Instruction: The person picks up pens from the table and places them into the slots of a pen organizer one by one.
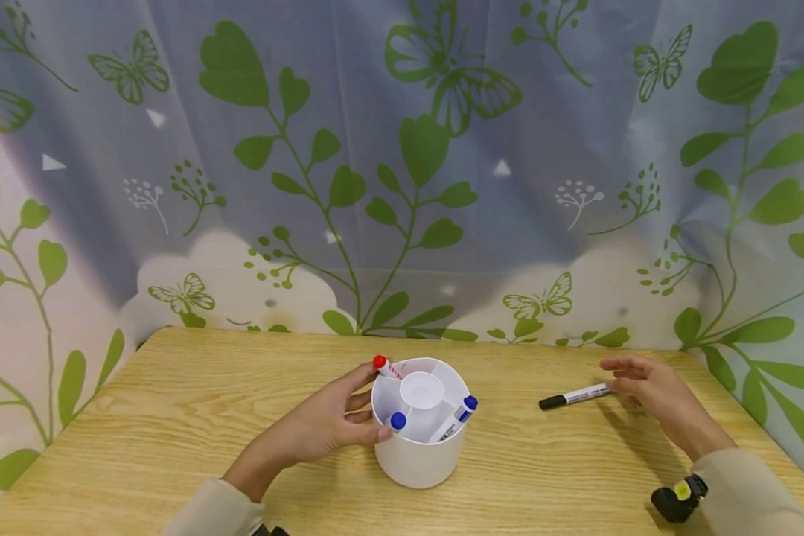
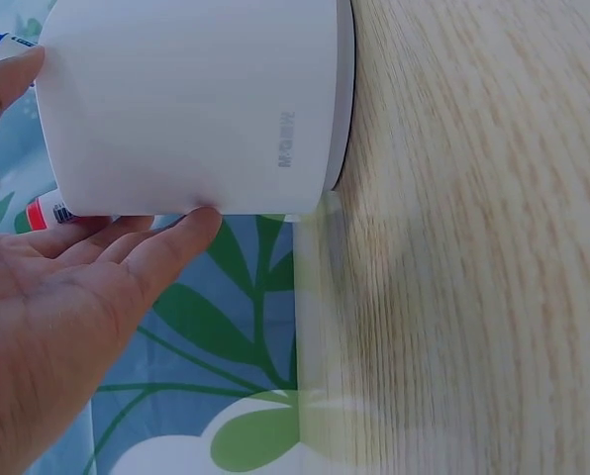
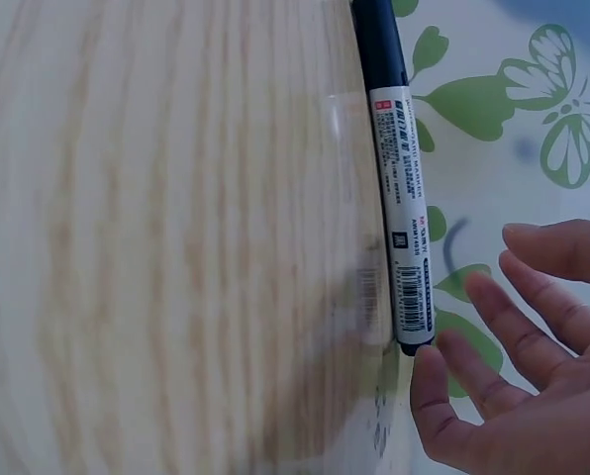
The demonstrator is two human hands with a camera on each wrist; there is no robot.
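A white round pen holder (image 1: 418, 465) with compartments stands on the table. My left hand (image 1: 320, 423) grips its left side, thumb at the front rim and fingers along the wall, as the left wrist view also shows. A red-capped marker (image 1: 388, 368) leans at the back left of the holder, a blue-capped marker (image 1: 398, 422) at the front left, and another blue-capped marker (image 1: 454, 421) at the right. To the right lies a black-capped whiteboard marker (image 1: 572, 397). Around its tail end my right hand (image 1: 659, 400) hovers with fingers spread, fingertips close to the marker (image 3: 404, 218).
The light wooden table (image 1: 194, 417) ends at the back against a curtain (image 1: 402, 186) printed with green leaves and butterflies. A black wrist camera (image 1: 680, 500) sits by the right sleeve (image 1: 750, 491).
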